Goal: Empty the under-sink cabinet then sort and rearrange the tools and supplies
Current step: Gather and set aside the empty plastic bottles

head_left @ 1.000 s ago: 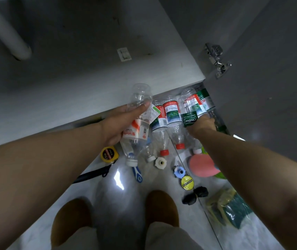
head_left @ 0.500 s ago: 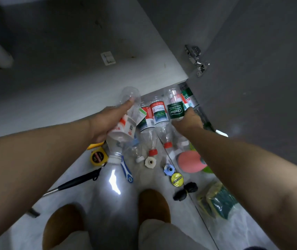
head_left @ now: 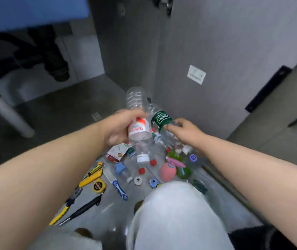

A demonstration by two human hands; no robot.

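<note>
My left hand (head_left: 117, 129) grips an empty clear bottle with a red-and-white label (head_left: 137, 127), held base up and white cap down. Beside it my right hand (head_left: 184, 130) holds a clear bottle with a dark green label (head_left: 161, 120), lifted off the floor. Both bottles hang above the floor, in front of the open under-sink cabinet (head_left: 57, 109). Below them lie more clear bottles (head_left: 142, 165) with red and blue caps.
On the floor sit a yellow tape measure (head_left: 99, 185), yellow-handled pliers (head_left: 66, 206), a yellow utility knife (head_left: 91, 177), a black pen-like tool (head_left: 82, 208), a blue-handled tool (head_left: 119, 189), a pink object (head_left: 167, 173) and green items (head_left: 183, 172). The cabinet door (head_left: 207, 60) stands open on the right. My knee (head_left: 176, 213) is low in view.
Both hands have lifted their bottles up from the row on the floor. The view has tilted up and shifted, showing the cabinet interior and my raised knee.
</note>
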